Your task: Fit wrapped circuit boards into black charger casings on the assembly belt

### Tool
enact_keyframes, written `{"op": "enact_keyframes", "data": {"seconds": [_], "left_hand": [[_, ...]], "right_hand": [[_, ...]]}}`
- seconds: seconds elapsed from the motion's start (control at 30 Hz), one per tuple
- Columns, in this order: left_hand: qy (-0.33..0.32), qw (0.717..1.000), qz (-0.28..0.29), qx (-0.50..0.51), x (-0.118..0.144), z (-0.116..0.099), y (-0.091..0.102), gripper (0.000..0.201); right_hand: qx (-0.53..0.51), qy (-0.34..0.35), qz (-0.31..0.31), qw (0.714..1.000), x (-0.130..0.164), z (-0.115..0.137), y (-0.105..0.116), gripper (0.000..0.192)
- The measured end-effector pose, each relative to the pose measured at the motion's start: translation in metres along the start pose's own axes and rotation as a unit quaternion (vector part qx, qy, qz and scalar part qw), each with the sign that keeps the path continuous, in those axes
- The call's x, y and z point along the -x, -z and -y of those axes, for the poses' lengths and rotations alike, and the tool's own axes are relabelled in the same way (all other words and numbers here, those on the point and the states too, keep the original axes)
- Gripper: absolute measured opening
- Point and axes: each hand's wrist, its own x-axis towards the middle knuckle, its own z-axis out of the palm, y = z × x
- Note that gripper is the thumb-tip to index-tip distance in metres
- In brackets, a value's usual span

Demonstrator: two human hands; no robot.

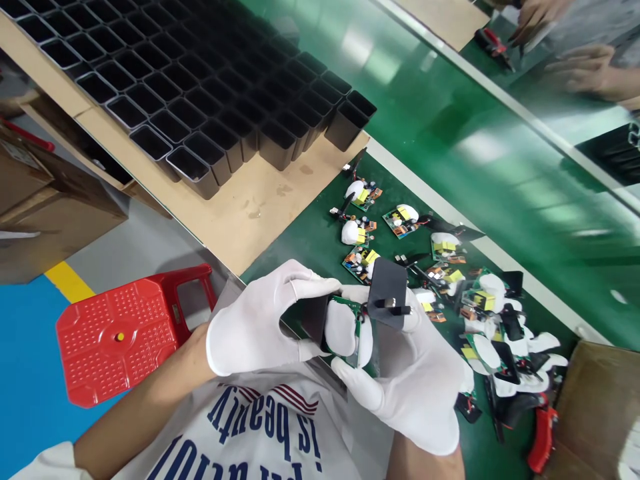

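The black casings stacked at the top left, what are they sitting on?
The black casings stand in rows, open ends up, on a sheet of brown cardboard that sticks out along their near edge. More casings show under the sheet at the left; what supports it elsewhere is covered.

One red stool (120, 333), two gloved hands, one red cutter (543, 437)

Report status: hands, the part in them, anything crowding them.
Left hand grips black housing. Right hand holds circuit board with plug cap. Loose boards beside right hand.
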Motion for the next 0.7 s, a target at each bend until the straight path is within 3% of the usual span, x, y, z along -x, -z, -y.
{"op": "enact_keyframes", "data": {"seconds": [0.33, 0.5, 0.7], "left_hand": [[0.025, 1.000, -0.002, 0.012, 0.001, 0.000, 0.001, 0.077], [0.003, 0.999, -0.007, 0.033, 0.002, 0.005, 0.002, 0.070], [0.044, 0.999, 0.004, -0.019, 0.007, 0.007, 0.009, 0.073]], "right_hand": [[0.005, 0.024, -0.012, 1.000, -0.001, -0.003, -0.004, 0.042], [-0.002, 0.034, -0.014, 0.999, -0.003, -0.008, -0.006, 0.047], [0.029, 0.040, -0.002, 0.999, -0.013, -0.003, -0.013, 0.044]]}}
